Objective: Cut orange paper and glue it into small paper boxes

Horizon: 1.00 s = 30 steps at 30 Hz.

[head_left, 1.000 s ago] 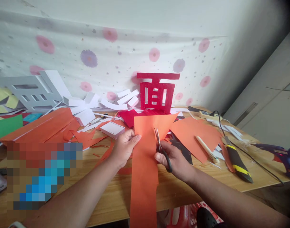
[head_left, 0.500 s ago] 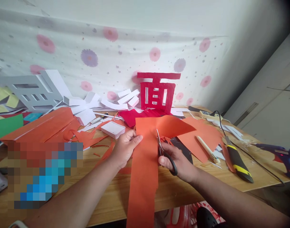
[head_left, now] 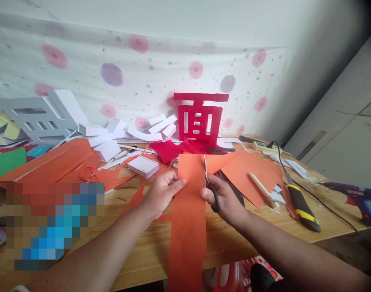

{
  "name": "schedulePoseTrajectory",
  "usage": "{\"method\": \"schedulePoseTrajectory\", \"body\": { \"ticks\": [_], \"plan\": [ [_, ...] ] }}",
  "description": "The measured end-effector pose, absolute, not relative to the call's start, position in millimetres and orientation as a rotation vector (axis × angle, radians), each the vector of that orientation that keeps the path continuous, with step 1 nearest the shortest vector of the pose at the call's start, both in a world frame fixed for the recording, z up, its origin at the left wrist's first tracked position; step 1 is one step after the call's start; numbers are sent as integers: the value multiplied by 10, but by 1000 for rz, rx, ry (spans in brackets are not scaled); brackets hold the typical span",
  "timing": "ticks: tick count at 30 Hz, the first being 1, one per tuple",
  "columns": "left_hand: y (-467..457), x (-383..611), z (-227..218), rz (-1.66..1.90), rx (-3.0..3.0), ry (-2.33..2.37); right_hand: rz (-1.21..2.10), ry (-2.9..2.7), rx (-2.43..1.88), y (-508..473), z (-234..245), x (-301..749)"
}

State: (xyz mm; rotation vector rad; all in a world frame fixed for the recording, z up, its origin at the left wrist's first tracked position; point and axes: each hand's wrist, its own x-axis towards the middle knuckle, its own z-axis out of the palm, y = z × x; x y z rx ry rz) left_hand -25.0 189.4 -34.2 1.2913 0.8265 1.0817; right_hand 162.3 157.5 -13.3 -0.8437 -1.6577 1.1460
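Note:
A long strip of orange paper [head_left: 189, 219] hangs down over the front of the table, its top end held up in the middle. My left hand [head_left: 162, 192] pinches its left edge between thumb and fingers. In my right hand [head_left: 221, 196] are black-handled scissors [head_left: 216, 198], thumb and fingers around the loops. Their blades point away from me along the strip's right edge, close to its top. An orange offcut [head_left: 220, 161] folds away to the right of the blades.
Behind stands a red cut-out character [head_left: 200, 117]. Further left are a white character form [head_left: 42, 117], white paper boxes [head_left: 143, 166] and folded orange paper [head_left: 51, 160]. A yellow-black utility knife [head_left: 303, 209], a blue glue gun [head_left: 352, 196] with its cord and an orange sheet [head_left: 249, 172] lie right.
The scissors have cut further up the strip, with the blades nearer its top edge. The offcut on the right has dropped lower and flatter. My left hand keeps its pinch.

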Motion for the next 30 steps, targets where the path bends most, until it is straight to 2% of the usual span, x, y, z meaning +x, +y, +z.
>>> {"method": "schedulePoseTrajectory", "body": {
  "ticks": [7, 12, 20, 23, 25, 27, 30],
  "plan": [
    [1911, -234, -329, 1080, 1266, 872, 1232, -1565, -894, 1609, -218, 1576],
    [1957, -260, -323, 1012, 1340, 925, 1144, -1528, -1052, 1684, -286, 1603],
    [2514, -862, -251, 1467, 1632, 1724, 1286, -1732, -1121, 1718, -324, 1882],
    [2509, -886, -250, 1599, 1941, 1959, 1349, -1827, -1097, 1647, -350, 1989],
    [2380, -746, -285, 1571, 2242, 1845, 1370, -1860, -1079, 1578, -352, 2057],
    [2212, -526, -334, 1376, 2537, 1536, 1380, -1880, -1067, 1503, -339, 2132],
    [2043, -160, -370, 1115, 2652, 1161, 1357, -1906, -1073, 1399, -303, 2253]
  ]
}}
